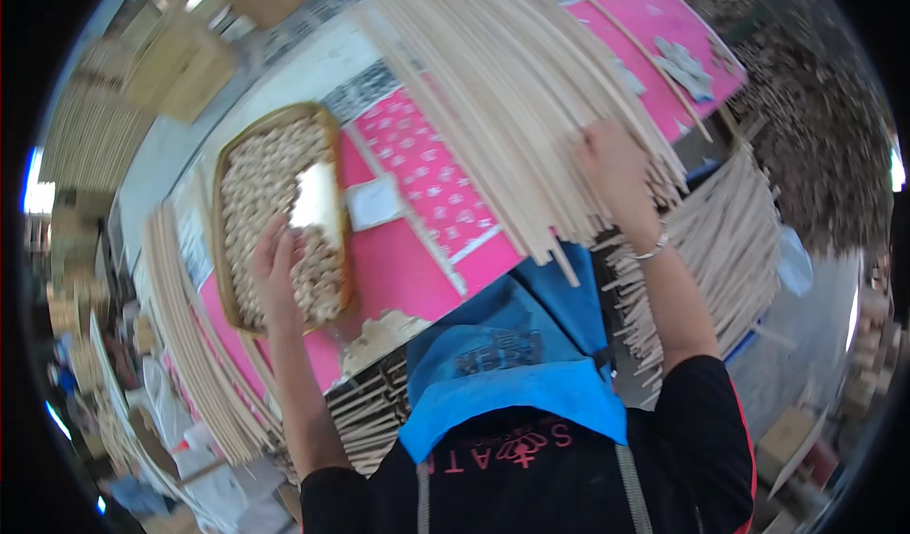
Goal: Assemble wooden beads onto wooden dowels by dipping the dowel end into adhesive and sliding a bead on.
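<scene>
Pink table (398, 269), cluttered workshop. I see left hand (275, 269) spread open in peg basket (227, 250) (picking stage); right hand (616, 169) pressing, fingers flat, on sticks (502, 108). Next, I judge: pinch one peg.

We count two hands: left hand (275, 264), right hand (616, 169). One basket (227, 169), pieces inside too many to count. One white card (373, 201). One bracelet (652, 248). Sticks (502, 89): countless, three heaps.
</scene>
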Demonstrator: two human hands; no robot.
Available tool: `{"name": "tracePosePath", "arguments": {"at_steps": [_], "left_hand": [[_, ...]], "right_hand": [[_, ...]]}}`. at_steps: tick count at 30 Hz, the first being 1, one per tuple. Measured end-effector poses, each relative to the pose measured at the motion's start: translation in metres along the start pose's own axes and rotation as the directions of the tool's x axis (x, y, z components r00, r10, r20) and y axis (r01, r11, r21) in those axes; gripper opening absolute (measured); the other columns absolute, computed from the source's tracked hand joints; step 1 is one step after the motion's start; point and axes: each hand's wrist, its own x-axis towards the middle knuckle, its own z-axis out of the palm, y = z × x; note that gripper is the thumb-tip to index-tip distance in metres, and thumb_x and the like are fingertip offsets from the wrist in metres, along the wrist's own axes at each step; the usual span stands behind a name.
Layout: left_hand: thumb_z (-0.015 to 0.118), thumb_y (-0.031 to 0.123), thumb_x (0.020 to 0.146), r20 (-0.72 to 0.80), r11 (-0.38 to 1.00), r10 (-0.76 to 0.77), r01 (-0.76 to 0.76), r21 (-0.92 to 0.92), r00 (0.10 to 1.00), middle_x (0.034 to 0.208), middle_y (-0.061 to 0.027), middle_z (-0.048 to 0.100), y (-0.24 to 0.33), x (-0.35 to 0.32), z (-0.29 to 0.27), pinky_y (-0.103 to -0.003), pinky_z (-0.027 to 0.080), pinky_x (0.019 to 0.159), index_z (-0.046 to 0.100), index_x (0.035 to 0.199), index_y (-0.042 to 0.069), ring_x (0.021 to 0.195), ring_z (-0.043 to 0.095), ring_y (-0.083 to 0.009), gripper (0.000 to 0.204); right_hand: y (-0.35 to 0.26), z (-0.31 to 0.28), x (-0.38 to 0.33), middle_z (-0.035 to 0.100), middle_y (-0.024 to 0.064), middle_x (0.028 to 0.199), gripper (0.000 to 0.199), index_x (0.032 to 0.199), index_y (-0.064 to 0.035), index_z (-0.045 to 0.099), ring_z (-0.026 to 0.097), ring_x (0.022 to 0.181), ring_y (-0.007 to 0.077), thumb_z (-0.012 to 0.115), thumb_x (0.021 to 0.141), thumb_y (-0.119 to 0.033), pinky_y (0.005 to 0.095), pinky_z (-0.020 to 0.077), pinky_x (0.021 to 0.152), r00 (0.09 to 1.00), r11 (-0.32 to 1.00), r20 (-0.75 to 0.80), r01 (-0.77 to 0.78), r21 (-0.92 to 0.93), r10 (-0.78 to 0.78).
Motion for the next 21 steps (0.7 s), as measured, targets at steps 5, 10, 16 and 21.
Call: {"name": "tracePosePath", "arguments": {"at_steps": [5,10,16,21], "left_hand": [[0.061,0.009,0.098,-0.025,1.0,0.025,-0.025,0.015,0.999,0.102,-0.0065,0.071,-0.015,0.017,-0.012,-0.023,0.052,0.081,0.062,0.131,0.002,0.09,0.066,-0.0107,0.034],[0.068,0.008,0.091,0.036,0.824,0.264,-0.245,0.511,0.964,0.098,-0.0056,0.069,-0.024,0.053,-0.014,-0.031,0.054,0.076,0.067,0.121,0.006,0.086,0.068,-0.0173,0.03],[0.074,0.013,0.08,0.159,0.405,0.538,-0.42,0.812,0.828,0.096,-0.0073,0.063,-0.031,0.089,-0.004,-0.04,0.053,0.077,0.068,0.099,0.012,0.09,0.065,-0.0278,0.019],[0.068,0.009,0.083,0.218,0.324,0.502,-0.416,0.85,0.837,0.094,-0.0068,0.062,-0.032,0.094,-0.004,-0.04,0.053,0.075,0.069,0.096,0.013,0.087,0.066,-0.0277,0.014]], "right_hand": [[-0.006,-0.006,0.006,0.067,0.0141,0.089,0.019,0.089,-0.0063,0.066,0.067,0.087,0.0342,0.069,0.083,-0.023,0.047,0.0531,0.074,0.993,0.993,0.075,-0.082,-0.086,0.089],[-0.006,-0.009,0.013,0.069,0.011,0.081,0.018,0.092,-0.0052,0.066,0.068,0.078,0.0289,0.068,0.083,-0.021,0.0424,0.0528,0.069,0.977,0.99,0.167,-0.137,0.015,0.133],[0.002,-0.002,0.012,0.069,0.0129,0.081,0.022,0.103,-0.0025,0.067,0.067,0.073,0.0247,0.063,0.089,-0.018,0.0382,0.0514,0.067,0.991,0.968,0.081,-0.121,0.22,0.105],[-0.061,-0.055,0.012,0.058,-0.0001,0.077,0.025,0.115,0.0002,0.067,0.053,0.068,0.0085,0.059,0.099,-0.018,0.0259,0.0443,0.062,0.933,0.517,0.267,-0.356,0.779,0.239]]}}
